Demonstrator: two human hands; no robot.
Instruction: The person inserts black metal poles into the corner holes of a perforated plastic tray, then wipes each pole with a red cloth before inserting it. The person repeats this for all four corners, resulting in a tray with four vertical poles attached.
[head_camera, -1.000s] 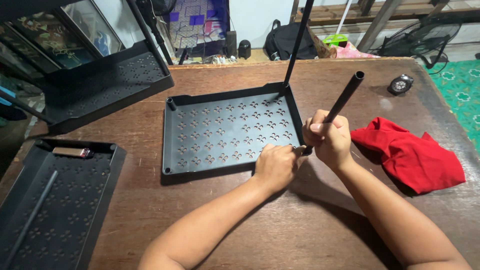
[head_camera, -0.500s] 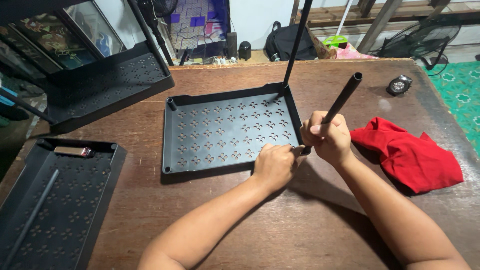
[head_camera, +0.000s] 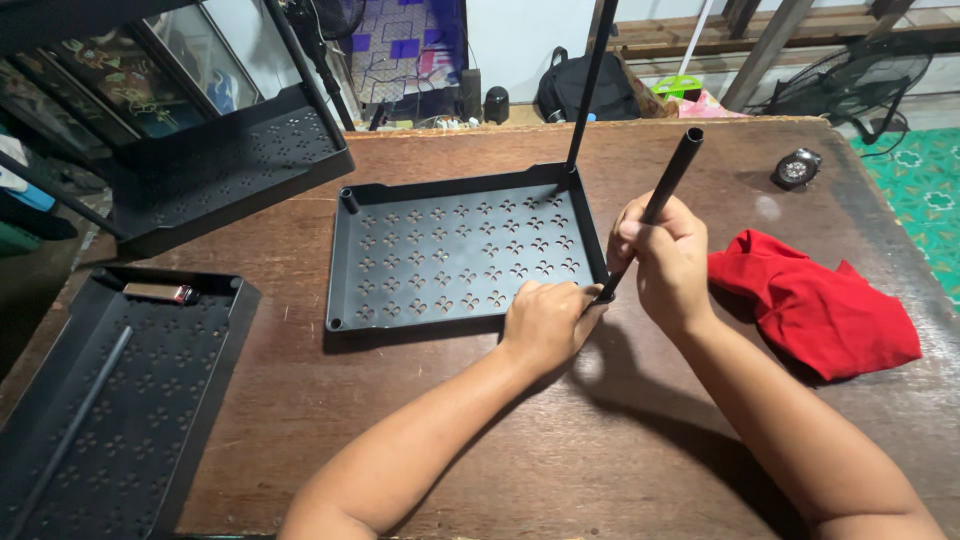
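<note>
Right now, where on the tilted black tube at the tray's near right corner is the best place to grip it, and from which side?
Grip the black tube on its bare upper stretch, above the right hand, coming from the right. It leans up and to the right from the perforated tray, whose corner the left hand covers, so its lower end is crowded.

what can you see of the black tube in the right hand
The black tube is a slim, round, hollow rod, metal by its look, its open end up. It leans up and to the right. Its lower end meets the near right corner of the perforated black tray. The right hand wraps its middle; the left hand rests by its foot.
</note>
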